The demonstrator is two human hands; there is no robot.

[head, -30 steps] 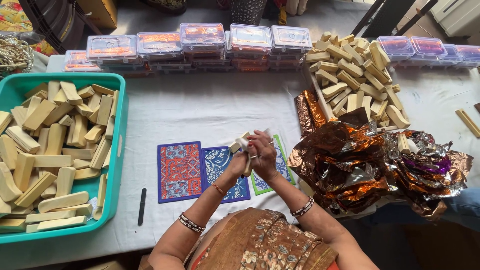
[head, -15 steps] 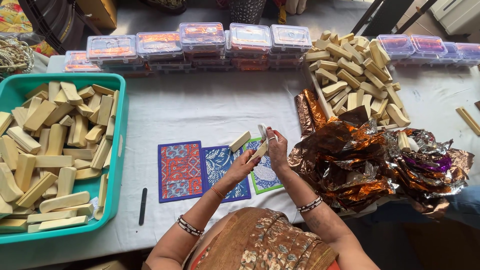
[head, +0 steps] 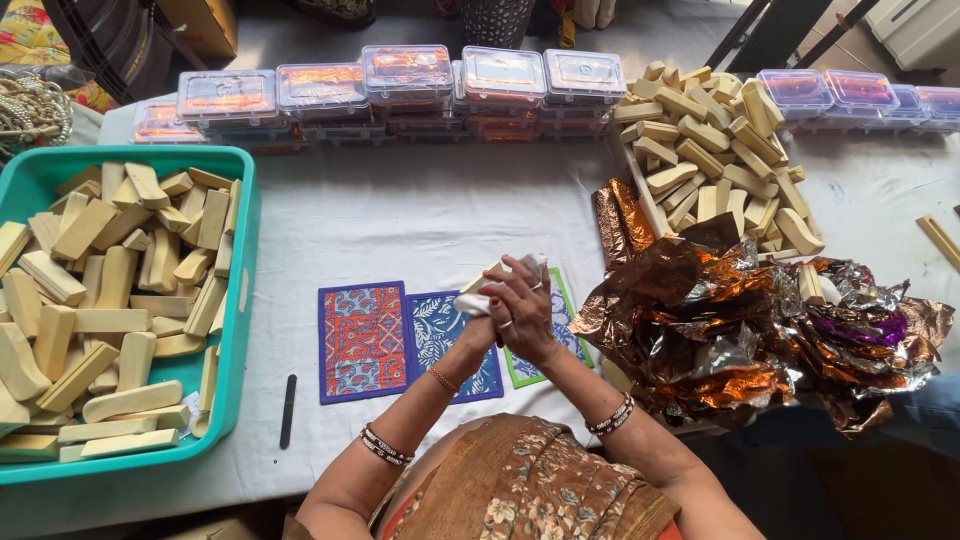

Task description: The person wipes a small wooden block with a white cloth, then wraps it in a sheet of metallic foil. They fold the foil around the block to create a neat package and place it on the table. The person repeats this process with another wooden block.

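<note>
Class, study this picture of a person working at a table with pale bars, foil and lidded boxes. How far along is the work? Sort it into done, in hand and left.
Done: a row of closed clear boxes stands along the far edge. In hand: both the left hand and the right hand hold one pale bar with a white cloth over the patterned mats. Left: the teal tub and a second pile hold many bare bars, and crumpled foil lies unused.

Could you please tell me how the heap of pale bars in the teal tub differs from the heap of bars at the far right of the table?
The bars in the teal tub lie at the left, inside high plastic walls. The far-right heap sits in a low pale tray beside crumpled foil, piled higher. Both hold the same beige, unwrapped blocks, lying at mixed angles. The hands are at neither heap.
</note>
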